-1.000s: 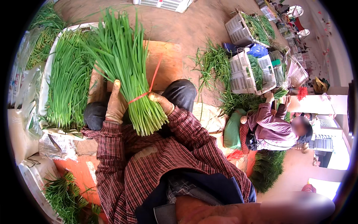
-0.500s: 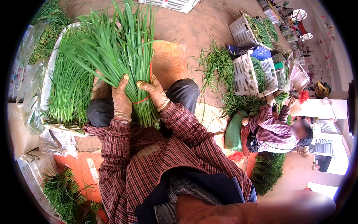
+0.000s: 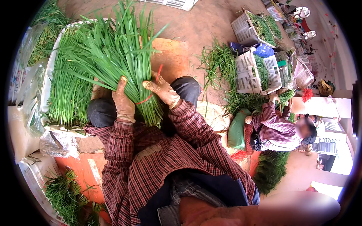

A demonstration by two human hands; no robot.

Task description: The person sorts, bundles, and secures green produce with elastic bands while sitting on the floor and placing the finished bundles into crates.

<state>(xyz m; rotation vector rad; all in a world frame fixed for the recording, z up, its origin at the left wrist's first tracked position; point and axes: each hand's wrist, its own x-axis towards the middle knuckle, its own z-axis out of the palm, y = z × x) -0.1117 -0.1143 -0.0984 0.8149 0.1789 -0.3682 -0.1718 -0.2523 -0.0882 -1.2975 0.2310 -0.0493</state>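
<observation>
Chive bundle (image 3: 130,73) between the knees (image 3: 101,113) runs lengthwise away from the torso (image 3: 162,162), leaf tips outward and slightly left, stem ends lapward. Left hand (image 3: 123,102) clasps one side, thumb uppermost; right hand (image 3: 165,92), thumb and fingers parted, flanks the other, grip unclear.
</observation>
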